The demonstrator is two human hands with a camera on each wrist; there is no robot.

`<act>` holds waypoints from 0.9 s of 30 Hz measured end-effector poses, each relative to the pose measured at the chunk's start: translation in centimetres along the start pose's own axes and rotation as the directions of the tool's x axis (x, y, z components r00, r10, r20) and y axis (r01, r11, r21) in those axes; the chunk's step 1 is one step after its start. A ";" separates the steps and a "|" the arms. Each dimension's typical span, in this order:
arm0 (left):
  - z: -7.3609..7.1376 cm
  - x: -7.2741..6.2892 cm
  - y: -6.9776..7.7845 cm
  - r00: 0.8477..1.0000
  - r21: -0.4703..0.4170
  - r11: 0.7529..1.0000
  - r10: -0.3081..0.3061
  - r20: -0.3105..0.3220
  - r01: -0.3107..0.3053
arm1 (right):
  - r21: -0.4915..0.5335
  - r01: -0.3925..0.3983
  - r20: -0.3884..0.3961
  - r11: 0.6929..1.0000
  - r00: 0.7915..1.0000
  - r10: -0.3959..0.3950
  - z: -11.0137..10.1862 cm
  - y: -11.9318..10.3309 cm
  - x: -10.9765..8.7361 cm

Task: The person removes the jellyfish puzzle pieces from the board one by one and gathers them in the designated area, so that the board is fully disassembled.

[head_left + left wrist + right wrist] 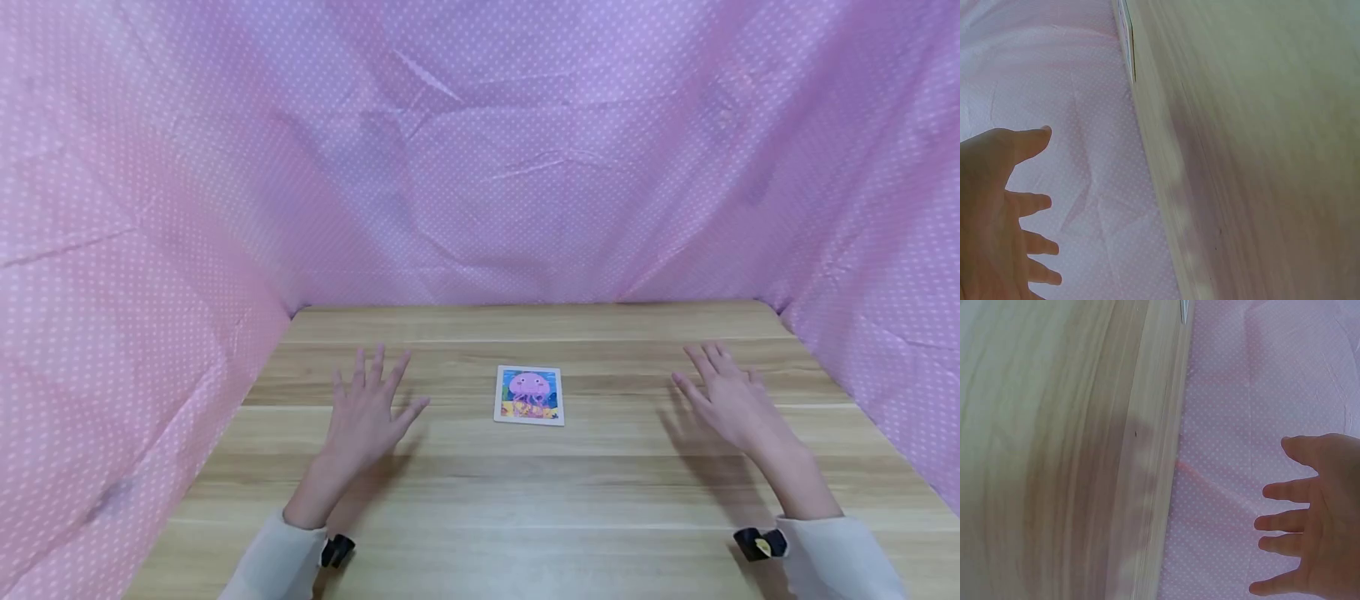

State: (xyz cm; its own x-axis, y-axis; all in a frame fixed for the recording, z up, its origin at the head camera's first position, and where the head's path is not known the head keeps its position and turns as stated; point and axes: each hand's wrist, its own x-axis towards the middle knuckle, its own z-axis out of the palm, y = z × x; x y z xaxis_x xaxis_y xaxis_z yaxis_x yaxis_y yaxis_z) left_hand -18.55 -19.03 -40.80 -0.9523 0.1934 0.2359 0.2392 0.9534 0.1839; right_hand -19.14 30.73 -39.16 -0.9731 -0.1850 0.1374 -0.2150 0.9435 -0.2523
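A small square picture card or tile (529, 396) with a pink jellyfish on a blue and yellow sea scene lies face up near the middle of the table. To its left, my left hand (363, 421) hovers above the wood with fingers spread, holding nothing. On the other side, my right hand (738, 404) is also raised over the table, its fingers extended and nothing in them. Both hands are apart from the card. Only an edge of the card (1127, 40) shows in the left wrist view, and a thin corner of the card (1184, 309) in the right wrist view.
The light wooden table (525, 492) ends at a straight back edge. Pink dotted cloth (510, 167) hangs behind it and along both sides. Each wrist wears a black strap, the left strap (337, 550) and the right strap (760, 544), beside pale sleeves.
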 end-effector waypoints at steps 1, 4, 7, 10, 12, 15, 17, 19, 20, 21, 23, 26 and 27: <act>0.0 0.0 0.0 1.000 0.002 1.000 0.001 -0.002 -0.001 | 0.002 0.002 -0.001 1.000 1.000 -0.002 0.0 0.0 0.0; -0.1 0.1 0.2 1.000 0.002 1.000 0.004 -0.009 -0.004 | 0.005 0.013 -0.014 1.000 1.000 -0.013 0.1 0.0 0.0; -0.2 0.2 0.3 1.000 0.002 1.000 0.006 -0.016 -0.006 | 0.017 0.025 -0.023 1.000 0.999 -0.024 0.1 0.0 0.1; -0.2 0.4 0.5 1.000 0.002 1.000 0.014 -0.027 -0.014 | 0.032 0.040 -0.036 0.999 0.999 -0.039 0.1 -0.1 0.1; -0.2 0.5 0.7 0.999 -0.008 1.000 0.020 -0.034 -0.020 | 0.046 0.055 -0.043 0.997 0.998 -0.053 0.2 -0.1 0.3; -0.2 0.6 1.0 0.999 -0.031 0.999 0.031 -0.043 -0.032 | 0.060 0.079 -0.054 0.995 0.996 -0.076 0.3 -0.1 0.5; -0.3 0.7 1.3 0.999 -0.051 0.998 0.032 -0.043 -0.034 | 0.069 0.088 -0.051 0.994 0.995 -0.085 0.4 -0.1 0.6; -0.3 0.8 1.4 0.998 -0.063 0.997 0.038 -0.044 -0.040 | 0.075 0.092 -0.047 0.993 0.995 -0.088 0.4 -0.2 0.7; -0.3 0.9 1.5 0.998 -0.074 0.996 0.041 -0.046 -0.045 | 0.080 0.090 -0.041 0.993 0.995 -0.087 0.5 -0.3 0.8; -0.2 0.9 1.6 0.998 -0.079 0.996 0.047 -0.053 -0.051 | 0.085 0.090 -0.038 0.992 0.996 -0.087 0.5 -0.4 0.8; -0.1 1.1 1.7 0.995 -0.088 0.994 0.060 -0.074 -0.067 | 0.093 0.091 -0.035 0.991 0.995 -0.088 0.6 -0.5 0.9; 0.2 1.5 1.9 0.991 -0.099 0.991 0.078 -0.109 -0.089 | 0.107 0.090 -0.020 0.990 0.996 -0.088 0.8 -0.7 1.0; 0.3 1.7 1.9 0.990 -0.101 0.991 0.081 -0.118 -0.093 | 0.111 0.091 -0.015 0.990 0.996 -0.090 0.8 -0.7 1.1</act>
State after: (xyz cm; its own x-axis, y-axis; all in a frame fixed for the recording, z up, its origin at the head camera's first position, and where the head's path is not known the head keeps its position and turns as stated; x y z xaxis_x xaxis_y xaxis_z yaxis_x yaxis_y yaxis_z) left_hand -19.73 -16.79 -40.34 -0.9010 0.2409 0.3607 0.3443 0.9030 0.2569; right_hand -20.11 29.65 -39.60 -0.9484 -0.2650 0.1738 -0.3106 0.8865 -0.3431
